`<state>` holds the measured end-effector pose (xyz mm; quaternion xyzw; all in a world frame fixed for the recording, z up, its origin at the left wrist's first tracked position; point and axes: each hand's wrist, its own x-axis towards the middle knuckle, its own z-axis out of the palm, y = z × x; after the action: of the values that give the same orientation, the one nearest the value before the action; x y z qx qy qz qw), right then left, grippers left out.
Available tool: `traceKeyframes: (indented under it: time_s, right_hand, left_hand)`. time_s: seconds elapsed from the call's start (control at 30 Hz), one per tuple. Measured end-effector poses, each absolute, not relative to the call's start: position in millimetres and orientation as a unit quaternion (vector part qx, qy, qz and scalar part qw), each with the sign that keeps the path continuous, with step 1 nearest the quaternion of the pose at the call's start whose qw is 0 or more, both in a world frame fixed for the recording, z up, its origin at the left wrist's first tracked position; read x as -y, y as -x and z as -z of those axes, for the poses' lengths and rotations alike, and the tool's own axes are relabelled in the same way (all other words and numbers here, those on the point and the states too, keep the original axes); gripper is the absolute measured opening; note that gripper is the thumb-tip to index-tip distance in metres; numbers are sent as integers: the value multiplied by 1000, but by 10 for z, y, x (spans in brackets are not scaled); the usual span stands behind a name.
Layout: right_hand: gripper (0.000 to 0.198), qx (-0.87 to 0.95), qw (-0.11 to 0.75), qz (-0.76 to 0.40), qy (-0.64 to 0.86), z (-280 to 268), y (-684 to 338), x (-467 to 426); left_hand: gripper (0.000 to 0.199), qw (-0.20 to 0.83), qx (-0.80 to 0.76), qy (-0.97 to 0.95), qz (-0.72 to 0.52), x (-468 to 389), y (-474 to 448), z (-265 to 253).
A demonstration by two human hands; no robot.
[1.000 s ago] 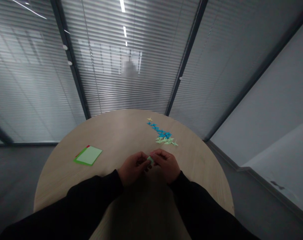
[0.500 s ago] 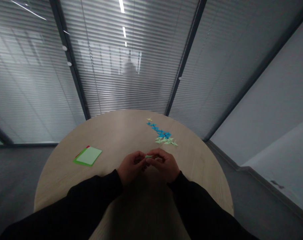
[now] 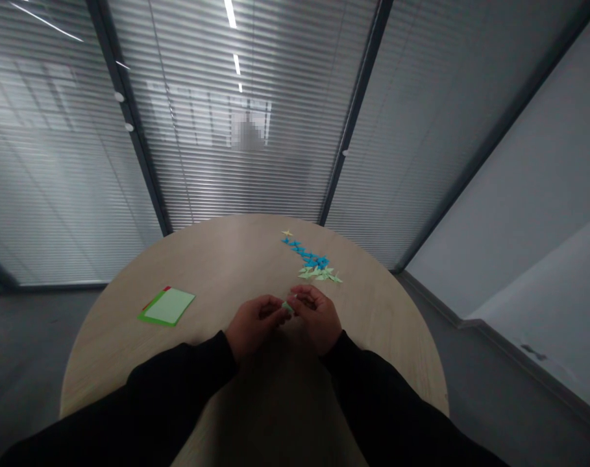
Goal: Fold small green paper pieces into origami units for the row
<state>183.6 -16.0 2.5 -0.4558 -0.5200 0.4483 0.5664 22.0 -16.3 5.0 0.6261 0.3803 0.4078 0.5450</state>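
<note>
Between my two hands is a small folded piece of pale green paper (image 3: 287,306), mostly covered by the fingers. My left hand (image 3: 256,323) pinches it from the left with thumb and forefinger. From the right, my right hand (image 3: 319,318) grips its other side, thumb against the paper and fingers curled. Just beyond the right hand lie several pale green folded paper stars (image 3: 319,274). Several blue paper stars (image 3: 307,255) trail away from these, ending near a single yellow paper star (image 3: 287,233).
On the left of the round wooden table (image 3: 217,259) lies a stack of paper sheets (image 3: 169,306), pale green on top, with brighter green and red edges beneath. Windows with closed blinds (image 3: 256,181) stand behind the table, and a white wall (image 3: 533,194) is at the right.
The fingers of my right hand have shifted and lifted slightly, and the folded green paper has turned between my hands. The whole view has moved a little.
</note>
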Motion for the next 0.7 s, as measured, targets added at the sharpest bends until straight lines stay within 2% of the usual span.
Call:
traceKeyframes:
  time_s: [0.1, 0.2, 0.37, 0.57, 0.7]
  right_hand:
    - [26, 536, 571, -425, 455, -33, -1818, 167]
    - [31, 535, 564, -444, 445, -48, -1805, 182]
    - [26, 568, 502, -477, 444, -82, -1815, 197]
    - [29, 548, 541, -447, 456, -62, -1820, 175]
    - [30, 542, 531, -448, 472, -20, -1819, 156]
  left_hand:
    - [38, 565, -386, -599, -415, 161, -219, -52]
    - [36, 548, -389, -602, -431, 164, -212, -60]
    - [36, 497, -385, -630, -456, 164, -210, -72]
    - [29, 528, -392, -627, -418, 117, -211, -41]
    - [23, 521, -403, -638, -399, 97, -207, -37]
